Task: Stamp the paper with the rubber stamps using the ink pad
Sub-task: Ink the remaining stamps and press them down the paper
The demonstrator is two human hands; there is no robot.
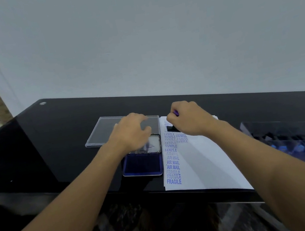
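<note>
A white paper [207, 162] lies on the black glass table, printed down its left side with blue SAMPLE, AIR MAIL and FRAGILE marks. My right hand [189, 119] grips a rubber stamp [172, 127] with a purple handle and holds its black base down on the paper's far left part. To the left sits the open blue ink pad [143, 165], its lid [154, 146] raised at the far side. My left hand [132, 132] rests on that lid and the pad's far edge, fingers spread and slightly bent.
A clear plastic cover [101, 134] lies behind the ink pad. At the right stands a clear divided box [292, 138] with several blue-topped stamps. The table's front edge [119, 190] runs just before the pad and paper.
</note>
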